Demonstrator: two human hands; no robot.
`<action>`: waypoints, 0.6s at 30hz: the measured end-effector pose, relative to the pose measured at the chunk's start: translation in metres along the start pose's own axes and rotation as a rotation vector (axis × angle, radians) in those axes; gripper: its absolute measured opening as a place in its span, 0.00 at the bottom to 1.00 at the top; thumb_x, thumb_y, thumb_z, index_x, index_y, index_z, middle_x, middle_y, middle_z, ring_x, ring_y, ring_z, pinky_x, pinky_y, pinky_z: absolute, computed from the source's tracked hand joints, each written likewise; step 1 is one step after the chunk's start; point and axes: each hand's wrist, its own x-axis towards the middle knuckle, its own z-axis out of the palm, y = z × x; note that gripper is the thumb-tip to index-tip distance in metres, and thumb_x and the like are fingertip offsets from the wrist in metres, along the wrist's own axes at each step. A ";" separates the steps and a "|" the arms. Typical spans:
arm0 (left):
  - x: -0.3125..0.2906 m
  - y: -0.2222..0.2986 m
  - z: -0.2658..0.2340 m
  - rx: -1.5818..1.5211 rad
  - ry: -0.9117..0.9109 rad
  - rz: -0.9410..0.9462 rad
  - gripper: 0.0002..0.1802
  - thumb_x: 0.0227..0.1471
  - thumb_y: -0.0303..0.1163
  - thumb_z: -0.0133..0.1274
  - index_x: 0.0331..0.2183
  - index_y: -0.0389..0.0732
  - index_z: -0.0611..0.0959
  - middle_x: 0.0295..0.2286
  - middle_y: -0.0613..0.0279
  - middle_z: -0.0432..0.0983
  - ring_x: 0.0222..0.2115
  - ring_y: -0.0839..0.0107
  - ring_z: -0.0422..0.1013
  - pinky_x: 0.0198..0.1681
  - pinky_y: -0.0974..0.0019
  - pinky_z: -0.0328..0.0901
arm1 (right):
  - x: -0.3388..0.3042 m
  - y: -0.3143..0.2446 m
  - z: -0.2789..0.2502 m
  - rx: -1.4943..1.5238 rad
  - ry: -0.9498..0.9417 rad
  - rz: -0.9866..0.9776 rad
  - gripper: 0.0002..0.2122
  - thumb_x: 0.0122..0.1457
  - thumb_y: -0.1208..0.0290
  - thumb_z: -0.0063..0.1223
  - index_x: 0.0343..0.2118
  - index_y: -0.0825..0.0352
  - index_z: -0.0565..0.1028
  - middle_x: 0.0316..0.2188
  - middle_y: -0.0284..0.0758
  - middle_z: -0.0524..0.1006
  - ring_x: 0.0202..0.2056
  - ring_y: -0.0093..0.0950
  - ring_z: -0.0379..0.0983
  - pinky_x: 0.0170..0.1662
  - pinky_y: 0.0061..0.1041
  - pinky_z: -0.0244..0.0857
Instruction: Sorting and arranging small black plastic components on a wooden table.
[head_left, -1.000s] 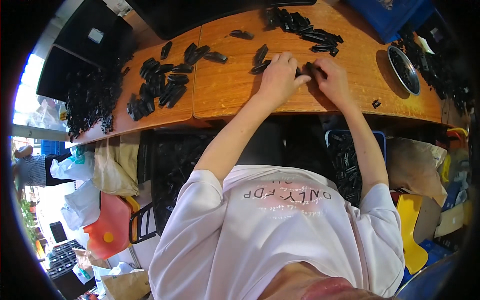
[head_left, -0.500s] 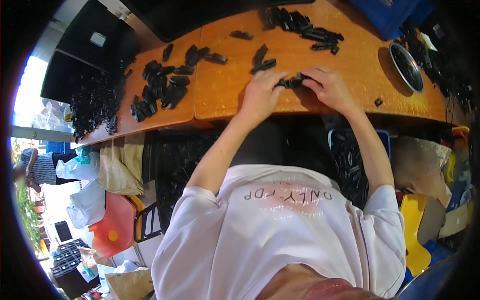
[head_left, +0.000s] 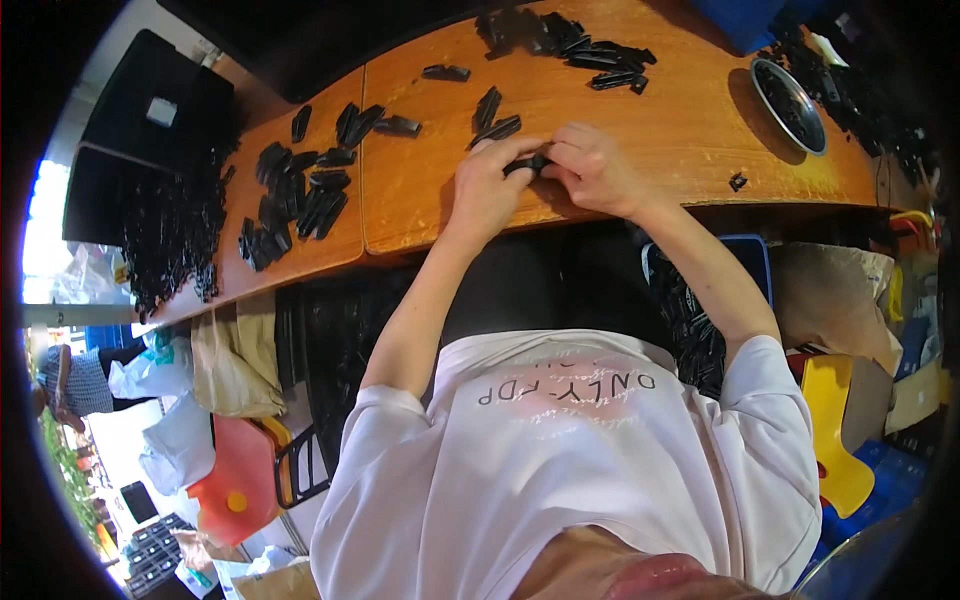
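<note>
Between my two hands, over the front part of the wooden table, is a small black plastic part [head_left: 527, 167]. My left hand [head_left: 484, 190] pinches it from the left, thumb toward me. My right hand [head_left: 592, 172] closes on its right end, with fingertips bunched together. The fingers cover much of the part, so its full shape is hidden. Just beyond my left hand lie two elongated black plastic pieces [head_left: 496, 128]. A loose group of similar black pieces [head_left: 290, 195] is spread to the left.
Across the table [head_left: 420, 200], more black pieces [head_left: 600, 55] lie at the far side. A round metal dish [head_left: 818, 145] and a tiny black part [head_left: 738, 182] are at right. Below the edge stands a blue-rimmed bin [head_left: 768, 270] of black parts. A dense black heap [head_left: 175, 235] sits far left.
My hands have drawn closer together around the black part, the right hand shifting toward the left. The whole view has moved a little, so the table's things appear farther left.
</note>
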 end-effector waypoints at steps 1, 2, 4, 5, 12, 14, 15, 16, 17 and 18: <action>-0.006 0.001 -0.004 0.038 0.024 -0.032 0.20 0.47 0.23 0.59 0.46 0.41 0.86 0.38 0.54 0.82 0.41 0.53 0.76 0.48 0.56 0.70 | 0.001 0.000 0.002 0.047 0.042 0.001 0.08 0.48 0.78 0.64 0.33 0.69 0.79 0.32 0.42 0.77 0.35 0.45 0.74 0.37 0.40 0.69; -0.013 -0.003 -0.008 0.104 0.023 0.033 0.19 0.48 0.23 0.60 0.45 0.41 0.85 0.38 0.54 0.82 0.42 0.53 0.75 0.48 0.56 0.69 | 0.000 0.003 -0.003 0.065 -0.035 0.019 0.07 0.55 0.74 0.63 0.36 0.68 0.80 0.34 0.41 0.79 0.39 0.44 0.76 0.40 0.37 0.72; -0.034 -0.012 -0.027 0.198 0.059 0.063 0.18 0.48 0.23 0.60 0.44 0.41 0.85 0.39 0.54 0.82 0.42 0.53 0.74 0.48 0.55 0.69 | -0.007 0.012 -0.015 -0.043 0.026 0.058 0.08 0.59 0.71 0.62 0.40 0.68 0.81 0.37 0.41 0.79 0.41 0.44 0.77 0.43 0.36 0.72; -0.044 -0.016 -0.039 0.290 0.091 0.087 0.17 0.49 0.24 0.60 0.44 0.40 0.85 0.40 0.54 0.82 0.43 0.52 0.74 0.49 0.53 0.68 | -0.014 0.019 -0.021 -0.146 0.083 0.103 0.10 0.63 0.68 0.60 0.43 0.67 0.81 0.39 0.41 0.80 0.43 0.43 0.77 0.45 0.34 0.73; -0.018 -0.040 -0.065 0.610 0.463 0.201 0.14 0.57 0.30 0.53 0.45 0.40 0.84 0.42 0.52 0.81 0.45 0.52 0.74 0.52 0.53 0.66 | -0.032 0.113 -0.058 -0.562 0.166 0.767 0.19 0.65 0.53 0.56 0.48 0.64 0.81 0.44 0.45 0.79 0.46 0.47 0.76 0.47 0.43 0.71; 0.003 -0.033 -0.045 0.494 0.416 0.083 0.13 0.57 0.31 0.54 0.44 0.39 0.85 0.42 0.51 0.81 0.45 0.51 0.74 0.52 0.53 0.66 | -0.017 0.108 -0.053 -0.598 0.076 0.777 0.17 0.63 0.56 0.58 0.46 0.64 0.81 0.41 0.46 0.80 0.44 0.48 0.77 0.46 0.43 0.71; 0.011 -0.029 -0.035 0.367 0.360 -0.027 0.13 0.57 0.32 0.55 0.43 0.38 0.85 0.42 0.50 0.81 0.46 0.51 0.74 0.52 0.54 0.66 | -0.012 0.105 -0.053 -0.642 -0.012 0.796 0.15 0.61 0.59 0.59 0.43 0.65 0.82 0.39 0.47 0.81 0.43 0.49 0.78 0.45 0.43 0.72; 0.014 -0.030 -0.027 0.363 0.363 -0.029 0.13 0.57 0.32 0.55 0.43 0.38 0.85 0.42 0.50 0.81 0.46 0.51 0.74 0.52 0.54 0.66 | -0.012 0.104 -0.056 -0.645 -0.016 0.793 0.15 0.61 0.59 0.59 0.43 0.65 0.82 0.39 0.47 0.81 0.43 0.49 0.78 0.45 0.43 0.72; 0.017 -0.030 -0.019 0.437 0.332 -0.054 0.13 0.56 0.32 0.57 0.42 0.38 0.86 0.42 0.50 0.81 0.46 0.50 0.74 0.51 0.54 0.67 | -0.014 0.103 -0.060 -0.635 -0.023 0.731 0.12 0.58 0.63 0.60 0.39 0.65 0.82 0.36 0.47 0.81 0.41 0.49 0.78 0.44 0.43 0.72; 0.019 -0.027 -0.016 0.512 0.297 -0.078 0.12 0.55 0.32 0.59 0.41 0.38 0.86 0.41 0.50 0.80 0.45 0.50 0.74 0.51 0.55 0.67 | -0.013 0.101 -0.062 -0.622 -0.030 0.673 0.09 0.55 0.66 0.60 0.35 0.66 0.82 0.34 0.47 0.82 0.39 0.49 0.79 0.43 0.43 0.72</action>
